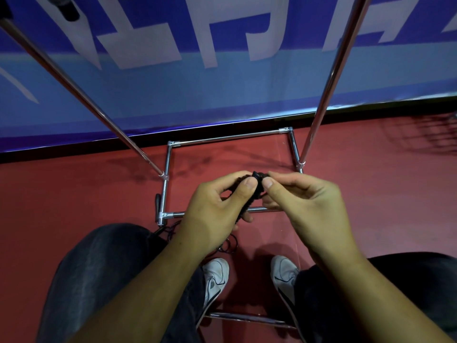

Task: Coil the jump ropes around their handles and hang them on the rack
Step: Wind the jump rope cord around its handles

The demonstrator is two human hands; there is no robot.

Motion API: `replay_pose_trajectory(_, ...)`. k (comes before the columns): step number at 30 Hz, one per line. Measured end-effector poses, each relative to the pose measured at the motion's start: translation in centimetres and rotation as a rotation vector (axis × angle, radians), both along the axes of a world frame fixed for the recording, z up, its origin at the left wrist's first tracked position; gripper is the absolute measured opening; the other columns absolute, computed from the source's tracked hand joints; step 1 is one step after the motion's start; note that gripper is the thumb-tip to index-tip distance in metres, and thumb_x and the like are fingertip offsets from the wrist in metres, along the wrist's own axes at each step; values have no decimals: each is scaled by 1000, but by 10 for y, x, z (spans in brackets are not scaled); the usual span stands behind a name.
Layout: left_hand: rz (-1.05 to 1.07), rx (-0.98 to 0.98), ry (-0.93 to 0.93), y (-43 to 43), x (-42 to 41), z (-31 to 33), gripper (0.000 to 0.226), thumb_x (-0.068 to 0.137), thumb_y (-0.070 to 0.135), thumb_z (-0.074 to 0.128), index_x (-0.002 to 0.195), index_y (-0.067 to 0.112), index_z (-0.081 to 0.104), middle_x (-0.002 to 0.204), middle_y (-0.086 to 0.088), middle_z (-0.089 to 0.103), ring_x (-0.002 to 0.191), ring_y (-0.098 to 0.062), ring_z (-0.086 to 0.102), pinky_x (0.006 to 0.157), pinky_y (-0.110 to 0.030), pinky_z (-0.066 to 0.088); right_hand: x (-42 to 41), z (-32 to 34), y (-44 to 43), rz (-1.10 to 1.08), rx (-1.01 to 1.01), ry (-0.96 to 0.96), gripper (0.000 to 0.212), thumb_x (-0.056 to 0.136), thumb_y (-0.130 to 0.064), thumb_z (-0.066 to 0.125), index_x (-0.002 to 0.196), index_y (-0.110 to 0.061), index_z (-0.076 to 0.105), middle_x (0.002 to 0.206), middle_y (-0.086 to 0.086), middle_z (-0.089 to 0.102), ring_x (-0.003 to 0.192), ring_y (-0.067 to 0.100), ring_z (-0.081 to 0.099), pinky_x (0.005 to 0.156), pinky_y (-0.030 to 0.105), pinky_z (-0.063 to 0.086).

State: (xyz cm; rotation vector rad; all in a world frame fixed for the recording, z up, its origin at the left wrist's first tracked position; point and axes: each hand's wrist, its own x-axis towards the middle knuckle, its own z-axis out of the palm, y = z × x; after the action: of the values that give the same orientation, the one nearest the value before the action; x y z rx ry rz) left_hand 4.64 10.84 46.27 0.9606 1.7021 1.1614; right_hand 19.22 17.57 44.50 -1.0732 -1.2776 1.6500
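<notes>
My left hand grips a black jump rope bundle, its rope wound round the handles, with thumb on top and fingers curled underneath. My right hand pinches the bundle's top end between thumb and forefinger. Both hands hover above the chrome rack base on the red floor. Most of the bundle is hidden by my fingers. More loose black rope and a black handle lie on the floor by the rack's near left corner.
Two chrome rack uprights rise left and right of my hands. A blue banner wall stands behind the rack. My knees and white shoes are below. Another chrome bar lies between my feet.
</notes>
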Motion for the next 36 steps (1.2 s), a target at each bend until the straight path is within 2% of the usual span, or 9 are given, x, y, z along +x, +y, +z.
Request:
replay_pose_trajectory(2, 2, 4, 29, 0, 1, 0, 14, 91, 49, 63, 98, 56, 73, 91, 8, 77, 63, -19, 74, 52, -38, 54, -1, 0, 0, -14, -5, -7, 16, 84, -11, 79, 99, -7, 78, 79, 4, 79, 71, 13, 75, 68, 23, 58)
replay_pose_trajectory(5, 16, 19, 86, -1, 2, -3, 23, 97, 37, 66, 98, 60, 71, 89, 9, 75, 62, -17, 73, 53, -19, 48, -2, -1, -1, -14, 10, -47, 13, 85, -11, 78, 98, -9, 79, 78, 1, 79, 71, 12, 75, 68, 22, 58)
replay_pose_trajectory(10, 22, 19, 103, -1, 2, -4, 19, 98, 37, 65, 101, 54, 72, 86, 13, 74, 62, -18, 73, 53, -17, 46, -2, 0, -1, 3, 19, -49, 9, 90, -9, 74, 96, -10, 80, 86, 0, 80, 74, 12, 75, 69, 22, 58)
replay_pose_trajectory(13, 13, 20, 106, -1, 2, -4, 16, 99, 36, 64, 109, 43, 74, 92, 9, 75, 62, -17, 73, 53, -15, 45, -2, 0, -1, -7, 29, -53, 9, 90, -7, 74, 92, -13, 80, 84, -1, 79, 73, 11, 74, 70, 22, 58)
replay_pose_trajectory(17, 5, 23, 91, -1, 3, -3, 15, 99, 35, 64, 110, 40, 75, 92, 9, 76, 61, -16, 72, 53, -13, 43, 0, 1, -1, -21, 19, -39, 8, 90, -6, 73, 94, -8, 80, 77, 3, 78, 70, 11, 73, 66, 20, 56)
replay_pose_trajectory(28, -9, 31, 87, 0, 4, -2, 16, 99, 38, 64, 102, 52, 72, 96, 9, 75, 64, -15, 73, 56, -18, 48, -1, 2, -2, -42, 39, -32, 13, 91, -3, 71, 88, -11, 80, 71, -1, 76, 67, 5, 71, 66, 17, 54)
replay_pose_trajectory(32, -13, 40, 95, 0, 3, -3, 20, 99, 37, 65, 99, 56, 72, 98, 9, 74, 64, -14, 73, 56, -18, 49, -1, 1, -2, -42, -14, -11, 18, 92, -6, 70, 84, -18, 81, 78, 4, 78, 71, 11, 72, 71, 23, 57)
replay_pose_trajectory(36, -15, 67, 179, -1, 2, -8, 18, 98, 38, 65, 101, 55, 70, 98, 8, 67, 67, -15, 74, 64, -23, 54, -2, -2, -2, -52, -57, -12, 14, 92, -7, 70, 87, -14, 82, 79, 7, 78, 74, 15, 71, 78, 33, 59)
